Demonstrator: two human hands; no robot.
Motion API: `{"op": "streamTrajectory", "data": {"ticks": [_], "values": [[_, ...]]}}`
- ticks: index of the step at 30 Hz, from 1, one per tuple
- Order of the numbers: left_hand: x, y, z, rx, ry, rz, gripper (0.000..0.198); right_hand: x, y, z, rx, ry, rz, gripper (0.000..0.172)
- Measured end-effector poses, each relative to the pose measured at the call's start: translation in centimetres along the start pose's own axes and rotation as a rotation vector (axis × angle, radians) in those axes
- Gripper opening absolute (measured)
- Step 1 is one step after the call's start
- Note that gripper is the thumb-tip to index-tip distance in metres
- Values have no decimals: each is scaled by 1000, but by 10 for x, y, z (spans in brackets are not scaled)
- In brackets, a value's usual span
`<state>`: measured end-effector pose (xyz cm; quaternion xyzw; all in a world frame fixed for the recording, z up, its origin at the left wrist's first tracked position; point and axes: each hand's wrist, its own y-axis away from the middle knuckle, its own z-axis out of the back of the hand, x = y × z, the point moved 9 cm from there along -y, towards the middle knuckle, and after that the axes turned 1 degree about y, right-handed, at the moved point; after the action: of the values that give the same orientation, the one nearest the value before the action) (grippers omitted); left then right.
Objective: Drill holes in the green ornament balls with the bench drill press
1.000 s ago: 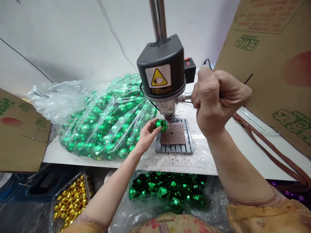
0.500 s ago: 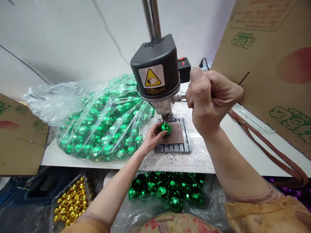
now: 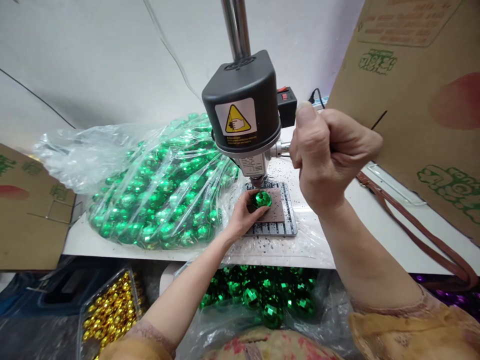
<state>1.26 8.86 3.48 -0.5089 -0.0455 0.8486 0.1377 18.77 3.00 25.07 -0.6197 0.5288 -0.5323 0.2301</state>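
My left hand [image 3: 245,212] grips a shiny green faceted ball [image 3: 262,199] between thumb and fingers. A small dark spot shows on top of the ball, which is just over a brown pad [image 3: 276,212] on the slotted metal base [image 3: 290,220]. Above it is the black head of a bench drill press [image 3: 242,102] with a yellow warning label. The chuck [image 3: 257,181] sits a little behind and above the ball. My right hand [image 3: 328,155] is closed in a fist, thumb up, at the end of the press's feed handle [image 3: 284,147]; the fingers hide the grip.
A clear bag of green balls [image 3: 161,195] lies left of the press. More green balls [image 3: 258,295] fill a bag below the table edge. Gold balls [image 3: 110,310] sit in a bin at lower left. Cardboard boxes [image 3: 412,115] and a brown strap [image 3: 420,230] are on the right.
My left hand has moved slightly right and forward of the chuck with the green ball, whose top now faces up more. My right hand has shifted slightly right.
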Motion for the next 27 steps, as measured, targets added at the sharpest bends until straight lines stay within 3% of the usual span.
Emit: {"op": "streamTrajectory", "data": {"ticks": [8,27], "values": [[-6,1,0,-20,38,-67,44,-3,17,5,6,81,55,51],[-1,3,-2,2,80,-24,46,0,35,14,-20,-23,293,48]]}}
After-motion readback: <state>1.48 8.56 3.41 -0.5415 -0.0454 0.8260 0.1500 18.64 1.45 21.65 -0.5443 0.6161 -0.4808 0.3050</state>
